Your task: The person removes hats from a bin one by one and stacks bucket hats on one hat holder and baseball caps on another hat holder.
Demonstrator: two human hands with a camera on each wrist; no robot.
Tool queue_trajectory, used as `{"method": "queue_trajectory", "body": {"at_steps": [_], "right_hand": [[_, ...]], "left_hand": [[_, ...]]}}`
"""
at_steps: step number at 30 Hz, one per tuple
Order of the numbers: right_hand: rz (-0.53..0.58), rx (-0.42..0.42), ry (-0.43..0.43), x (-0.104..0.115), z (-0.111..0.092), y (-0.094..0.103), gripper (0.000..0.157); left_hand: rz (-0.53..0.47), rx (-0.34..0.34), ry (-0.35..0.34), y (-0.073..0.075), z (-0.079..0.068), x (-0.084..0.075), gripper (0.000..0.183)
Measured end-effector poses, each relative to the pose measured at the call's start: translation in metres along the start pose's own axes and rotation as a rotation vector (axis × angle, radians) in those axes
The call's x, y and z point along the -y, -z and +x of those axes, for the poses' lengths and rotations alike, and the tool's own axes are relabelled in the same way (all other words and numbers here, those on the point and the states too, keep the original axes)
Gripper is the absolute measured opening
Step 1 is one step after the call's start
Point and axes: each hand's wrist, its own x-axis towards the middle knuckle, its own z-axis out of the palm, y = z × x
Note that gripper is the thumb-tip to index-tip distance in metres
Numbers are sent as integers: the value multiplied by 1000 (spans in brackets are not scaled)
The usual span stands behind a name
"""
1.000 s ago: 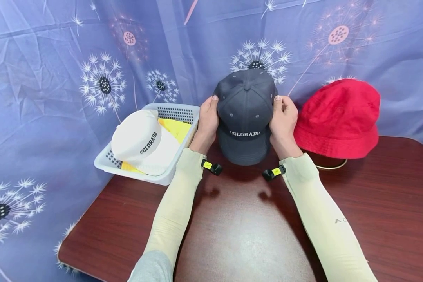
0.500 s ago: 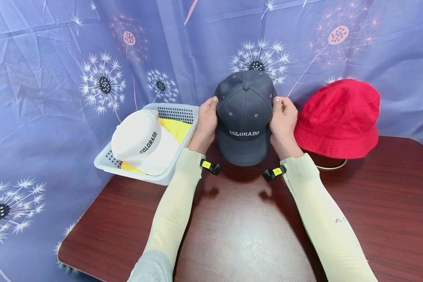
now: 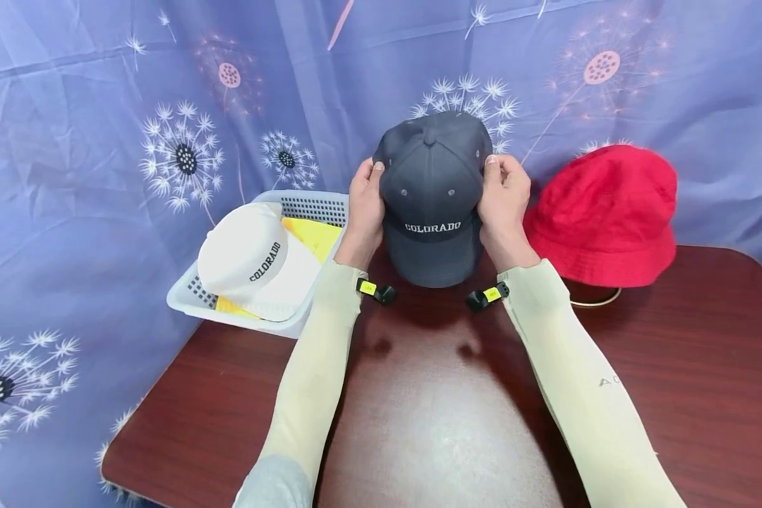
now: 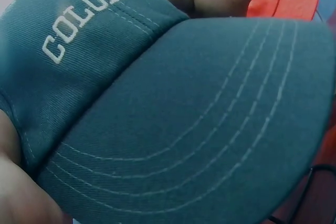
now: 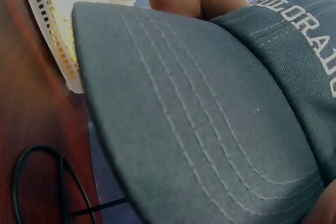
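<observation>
A dark grey-blue baseball cap [image 3: 430, 176] lettered COLORADO is held upright between both hands, its brim toward me. My left hand [image 3: 365, 215] pinches the cap's left side, the thumb on the outside. On the opposite side, my right hand [image 3: 505, 204] grips the cap the same way; its other fingertips are partly hidden. The brim [image 4: 199, 114] fills much of the left wrist view, and the same brim [image 5: 184, 98] spans the right wrist view. What lies beneath the cap cannot be seen.
Left of the cap, a light blue plastic basket [image 3: 184, 300] holds a white COLORADO cap [image 3: 248, 250] and something yellow [image 3: 311, 236]. At right a red bucket hat [image 3: 609, 212] sits on a stand with a curved metal base [image 3: 600, 302]. A patterned blue cloth [image 3: 355, 99] hangs behind the brown table [image 3: 432, 409].
Both hands have raised the dark cap slightly and shifted it a little left. The head view has also moved a bit. The grip on both sides stays the same.
</observation>
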Motion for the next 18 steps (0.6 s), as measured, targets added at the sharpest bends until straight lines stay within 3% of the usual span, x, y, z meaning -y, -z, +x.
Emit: {"method": "queue_trajectory", "body": {"at_steps": [7,12,18], "right_hand": [[-139,-18,-74,4,11,-7,36],[-212,-46,-116,-1,12,-7,37],[-252,-73,-157,-15,12,-1,35]], "left_hand": [[60,-47,62,0,11,1,33],[119,-67,139,1,10,7,30],[104,-80,214,0,8,13,35]]}}
